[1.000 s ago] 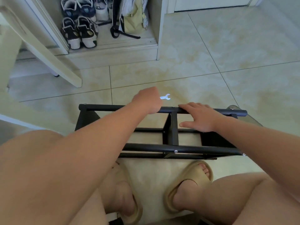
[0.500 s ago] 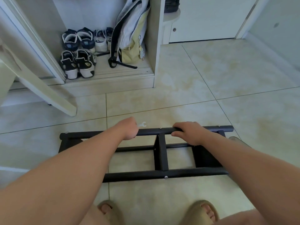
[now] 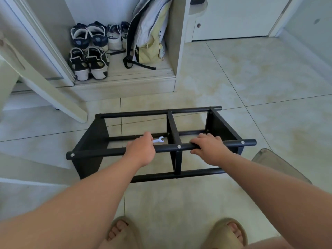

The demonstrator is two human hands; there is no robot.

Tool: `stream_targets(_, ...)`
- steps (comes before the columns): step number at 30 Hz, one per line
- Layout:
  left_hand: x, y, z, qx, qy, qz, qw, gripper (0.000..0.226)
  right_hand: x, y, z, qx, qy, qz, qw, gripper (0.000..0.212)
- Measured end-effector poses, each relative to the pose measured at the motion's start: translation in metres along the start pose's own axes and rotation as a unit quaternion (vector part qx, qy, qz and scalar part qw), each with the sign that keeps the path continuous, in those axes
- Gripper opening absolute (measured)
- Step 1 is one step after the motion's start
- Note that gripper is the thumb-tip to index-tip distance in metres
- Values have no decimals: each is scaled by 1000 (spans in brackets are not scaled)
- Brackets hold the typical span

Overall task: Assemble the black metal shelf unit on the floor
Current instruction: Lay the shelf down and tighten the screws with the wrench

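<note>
The black metal shelf unit [image 3: 213,123] stands on the tiled floor in front of my feet, a frame of round bars, two solid end panels and a middle divider. My left hand [image 3: 142,150] grips the near top bar left of the divider and also holds a small silver wrench [image 3: 159,140], whose open jaw sticks out to the right of my fingers. My right hand [image 3: 208,145] curls over the same bar just right of the divider. Silver bolt heads show along that bar.
An open cabinet at the back holds several shoes [image 3: 89,51] and a yellow-grey backpack [image 3: 150,38]. A pale slanted panel [image 3: 45,87] leans at the left. A clear plastic stool edge [image 3: 274,160] sits by my right arm. My feet wear tan sandals [image 3: 228,232].
I have risen from a crouch, so the view is higher. The frame has tipped from lying flat into an upright box, both hands staying on its top bar.
</note>
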State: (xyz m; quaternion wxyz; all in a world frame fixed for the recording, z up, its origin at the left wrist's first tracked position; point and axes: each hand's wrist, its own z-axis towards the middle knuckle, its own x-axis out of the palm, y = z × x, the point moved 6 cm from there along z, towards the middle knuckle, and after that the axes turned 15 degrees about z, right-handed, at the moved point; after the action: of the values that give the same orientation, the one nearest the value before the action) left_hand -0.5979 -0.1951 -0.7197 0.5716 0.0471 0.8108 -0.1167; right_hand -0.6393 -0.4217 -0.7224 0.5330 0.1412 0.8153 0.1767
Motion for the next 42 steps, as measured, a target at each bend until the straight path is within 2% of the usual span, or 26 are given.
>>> stream_targets(5, 67, 6, -11, -21, 83, -6, 996, 12, 63, -15, -7, 32, 74, -10, 997, 26)
stream_targets(12, 104, 19, 7, -45, 114, -1, 992, 18, 106, -21, -1, 41, 58, -9, 997, 32)
stream_targets(15, 102, 22, 18, -47, 140, 0, 989, 12, 104, -25, 5, 45, 66, -4, 997, 39)
stream_targets(17, 92, 18, 24, -29, 179, 17, 983, 12, 99, -26, 9, 40, 72, -6, 997, 56)
stream_targets(21, 61, 9, 48, 48, 231, 151, 960, 27, 88, -10, 17, -34, 39, -18, 999, 109)
stream_targets(25, 32, 3, 74, 92, 229, 193, 950, 24, 94, -5, 31, -60, 47, -47, 996, 127)
stream_targets(30, 44, 2, 72, 154, 254, 90, 951, 15, 104, -13, 45, -60, 65, -61, 994, 125)
stream_targets(33, 70, 15, 70, 141, 250, 14, 958, 7, 108, -17, 49, -77, 54, -45, 995, 123)
stream_targets(36, 95, 21, 71, 127, 247, -66, 958, 15, 109, -17, 51, -100, 42, -48, 993, 123)
stream_targets(42, 128, 15, 77, 70, 256, -233, 936, 15, 107, -6, 60, -150, 51, -31, 987, 122)
